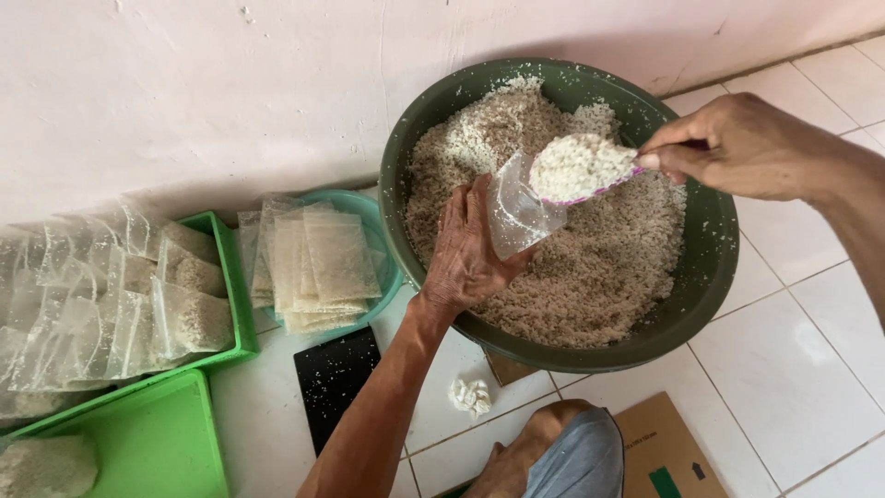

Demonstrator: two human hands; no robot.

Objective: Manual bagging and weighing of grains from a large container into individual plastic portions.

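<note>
Your left hand (468, 251) is closed on one small clear plastic bag (516, 210), pinching its edge so the mouth faces up over the big dark green basin (710, 267). Your right hand (745, 146) grips the handle of a single pink-rimmed scoop (583, 168), heaped with pale grain and tilted just beside the bag's mouth; the handle itself is hidden inside your fingers. The basin is filled with the same pale grain (590, 277), and your left hand covers part of it.

On the tiled floor (793, 369) to the left, one teal bowl (380, 242) holds a stack of filled flat packets (313, 263); they overlap too much to count. Two green trays show: one (232, 286) piled with clear bags, some filled, the pile running off the left edge, and one nearer (157, 443) cut off at the bottom, with a pale lump at its corner. One black flat slab (334, 383) lies partly under your forearm. A small white crumpled scrap (470, 397) sits near it, and a brown cardboard piece (659, 447) is cut by the lower edge.
</note>
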